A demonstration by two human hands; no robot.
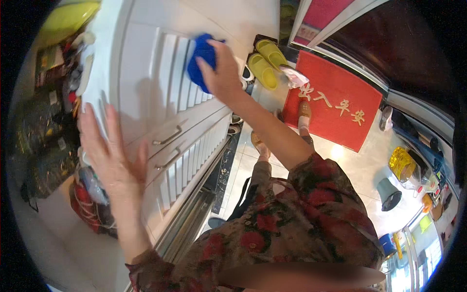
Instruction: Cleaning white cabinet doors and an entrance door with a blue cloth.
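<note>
My right hand presses a blue cloth against the slatted panel of a white cabinet door. The hand's fingers are spread over the cloth. My left hand has its fingers apart and nothing in it; it is by the cabinet's edge, and whether it touches the edge I cannot tell. Two metal handles sit side by side on the neighbouring doors, between and below my hands. A second slatted door lies nearer my body.
Green slippers and other shoes stand beside the cabinet. A red doormat with characters lies by the doorway, a pink-and-white cloth at its edge. A grey bin stands at right. Cluttered shelves and a red bag are at left.
</note>
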